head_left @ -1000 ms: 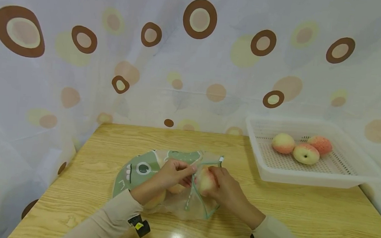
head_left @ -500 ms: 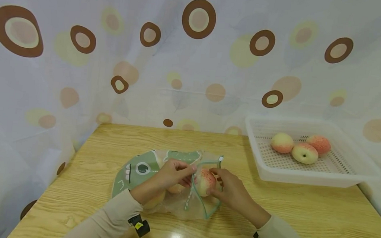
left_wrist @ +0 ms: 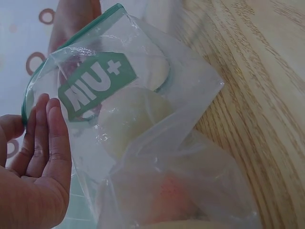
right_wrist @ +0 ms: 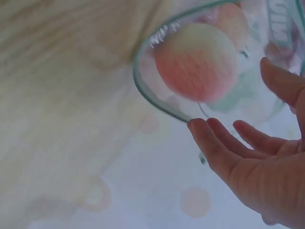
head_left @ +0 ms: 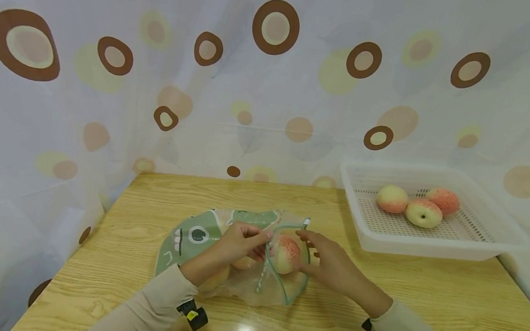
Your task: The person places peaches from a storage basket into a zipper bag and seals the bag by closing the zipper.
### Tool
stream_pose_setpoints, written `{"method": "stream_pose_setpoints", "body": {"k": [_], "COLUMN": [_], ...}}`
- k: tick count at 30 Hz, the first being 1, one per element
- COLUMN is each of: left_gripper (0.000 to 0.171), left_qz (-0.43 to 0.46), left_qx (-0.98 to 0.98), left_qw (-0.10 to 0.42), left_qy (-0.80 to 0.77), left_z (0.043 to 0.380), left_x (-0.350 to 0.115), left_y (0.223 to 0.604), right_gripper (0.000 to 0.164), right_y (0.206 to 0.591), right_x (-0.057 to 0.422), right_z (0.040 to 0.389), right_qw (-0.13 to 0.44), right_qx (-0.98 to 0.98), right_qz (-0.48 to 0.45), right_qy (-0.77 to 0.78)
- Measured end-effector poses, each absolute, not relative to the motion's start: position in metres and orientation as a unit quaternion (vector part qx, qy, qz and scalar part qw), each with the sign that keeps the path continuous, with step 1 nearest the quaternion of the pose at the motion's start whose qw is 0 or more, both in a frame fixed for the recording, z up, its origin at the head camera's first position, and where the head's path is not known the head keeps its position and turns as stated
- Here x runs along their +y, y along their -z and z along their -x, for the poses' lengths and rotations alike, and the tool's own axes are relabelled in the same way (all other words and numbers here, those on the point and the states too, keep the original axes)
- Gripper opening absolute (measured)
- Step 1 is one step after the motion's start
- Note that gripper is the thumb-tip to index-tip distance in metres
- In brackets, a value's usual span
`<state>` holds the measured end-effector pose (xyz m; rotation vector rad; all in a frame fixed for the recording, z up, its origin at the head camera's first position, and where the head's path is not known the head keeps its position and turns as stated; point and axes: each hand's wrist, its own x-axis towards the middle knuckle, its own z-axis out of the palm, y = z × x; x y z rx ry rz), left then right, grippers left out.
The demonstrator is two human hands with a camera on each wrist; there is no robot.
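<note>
Presently the green-printed bag [head_left: 185, 250] lies on the bench [head_left: 399, 301], its rim [right_wrist: 136, 71] pinched by the left hand [head_left: 238, 242]. One peach [head_left: 285, 258] sits just inside the bag's mouth. The right hand [head_left: 334, 264] is at that mouth, fingers and thumb apart. Right of the bag, a white basket [head_left: 426, 248] contains three peaches [head_left: 423, 214].

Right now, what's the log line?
left hand: pinches zipper bag rim; right hand: holds nothing, at bag mouth; peach: inside bag; white basket: three peaches

A wooden table [head_left: 179, 190] carries a bag [head_left: 188, 253] and white basket [head_left: 436, 248].
</note>
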<state>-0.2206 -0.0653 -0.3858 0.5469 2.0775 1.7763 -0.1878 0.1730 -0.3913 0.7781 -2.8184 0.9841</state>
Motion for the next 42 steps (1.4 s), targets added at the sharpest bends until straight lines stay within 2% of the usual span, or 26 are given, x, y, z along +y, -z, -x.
{"method": "stream_pose_setpoints", "body": {"k": [8, 14, 21, 32, 42], "left_gripper": [0.034, 0.034, 0.035, 0.035, 0.034], "left_qz": [-0.193, -0.198, -0.205, -0.196, -0.197], "left_qx": [0.735, 0.732, 0.732, 0.734, 0.739], "left_qw": [0.174, 0.179, 0.181, 0.180, 0.181], "left_qy": [-0.626, -0.627, -0.624, -0.624, -0.618], "left_z": [0.221, 0.221, 0.221, 0.222, 0.224], "left_x": [-0.067, -0.068, -0.070, -0.069, -0.067], "left_y": [0.387, 0.387, 0.387, 0.387, 0.387], "right_gripper": [0.066, 0.075, 0.084, 0.095, 0.099], "right_y": [0.347, 0.318, 0.303, 0.307, 0.362], "right_x": [0.213, 0.255, 0.306, 0.371, 0.416], "right_z": [0.195, 0.207, 0.236, 0.275, 0.307], "right_qw": [0.054, 0.042, 0.019, -0.046, -0.008], "right_qx": [-0.931, -0.945, -0.961, -0.970, -0.973], "right_qz": [-0.222, -0.185, -0.131, -0.046, 0.021], "right_qy": [-0.286, -0.267, -0.243, -0.234, -0.228]}}
